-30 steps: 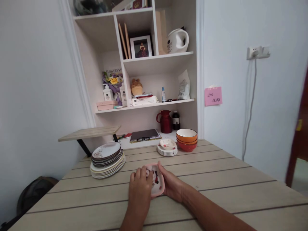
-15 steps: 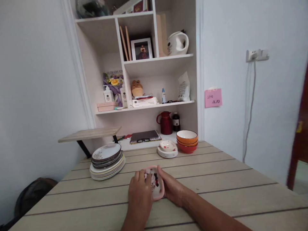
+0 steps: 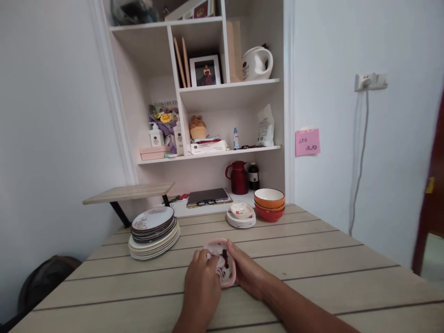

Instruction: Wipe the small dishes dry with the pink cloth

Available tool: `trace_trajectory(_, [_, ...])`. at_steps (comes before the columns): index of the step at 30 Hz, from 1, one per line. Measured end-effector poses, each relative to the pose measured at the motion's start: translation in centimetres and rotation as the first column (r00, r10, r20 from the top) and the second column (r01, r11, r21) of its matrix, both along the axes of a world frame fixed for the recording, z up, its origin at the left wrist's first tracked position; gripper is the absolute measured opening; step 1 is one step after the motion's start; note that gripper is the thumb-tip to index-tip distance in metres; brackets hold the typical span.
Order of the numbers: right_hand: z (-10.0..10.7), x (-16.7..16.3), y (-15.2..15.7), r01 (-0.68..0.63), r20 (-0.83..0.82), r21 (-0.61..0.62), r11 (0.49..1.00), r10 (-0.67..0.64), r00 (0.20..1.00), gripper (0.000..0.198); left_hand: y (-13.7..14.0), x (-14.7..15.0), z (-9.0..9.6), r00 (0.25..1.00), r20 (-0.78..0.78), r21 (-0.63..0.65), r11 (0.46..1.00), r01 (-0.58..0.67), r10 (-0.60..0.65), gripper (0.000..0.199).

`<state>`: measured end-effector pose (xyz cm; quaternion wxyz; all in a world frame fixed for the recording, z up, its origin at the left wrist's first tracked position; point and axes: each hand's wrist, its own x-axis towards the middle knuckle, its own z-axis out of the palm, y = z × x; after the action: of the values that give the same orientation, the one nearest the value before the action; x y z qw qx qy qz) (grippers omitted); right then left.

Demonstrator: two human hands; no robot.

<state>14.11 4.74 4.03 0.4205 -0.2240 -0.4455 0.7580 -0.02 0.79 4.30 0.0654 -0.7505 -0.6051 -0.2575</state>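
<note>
My right hand [image 3: 249, 274] grips the right side of a small square bowl [image 3: 229, 280], its thumb along the rim. The bowl has a pink rim and a white inside with a dark and red printed figure; it is tilted so that its inside faces me. My left hand [image 3: 202, 283] reaches over the bowl's left side, fingers bent round a crumpled pale pink cloth [image 3: 221, 274] pressed against the inside. Those fingertips are partly hidden in the folds.
Stacked plates [image 3: 154, 236] stand at the left of the wooden table [image 3: 312, 286]. Farther back are small white dishes [image 3: 242, 222] with a little bowl on top, and orange and red bowls [image 3: 269, 206]. A raised wooden stand [image 3: 128, 193] is behind the plates; a red jug [image 3: 238, 178] sits beyond.
My left hand has shifted the cloth a little down and left inside the bowl, baring more of the upper inside. My right hand keeps its hold on the bowl.
</note>
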Motion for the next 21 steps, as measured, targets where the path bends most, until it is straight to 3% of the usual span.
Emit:
trace_trajectory(10, [-0.2, 0.1, 0.2, -0.03, -0.03, 0.012, 0.999, 0.031, 0.999, 0.053, 1.0, -0.4, -0.6, 0.948, 0.315, -0.103, 0.991, 0.081, -0.045, 0.049])
trace_trajectory(14, [-0.5, 0.1, 0.4, -0.04, -0.01, -0.025, 0.999, 0.04, 0.999, 0.055, 1.3, -0.4, -1.1, 0.896, 0.421, -0.047, 0.983, 0.177, -0.141, 0.052])
trace_trajectory(21, [-1.2, 0.3, 1.0, -0.093, -0.05, -0.052, 0.994, 0.09, 0.995, 0.057, 1.4, -0.3, -1.5, 0.834, 0.46, 0.004, 0.94, 0.341, -0.305, 0.053])
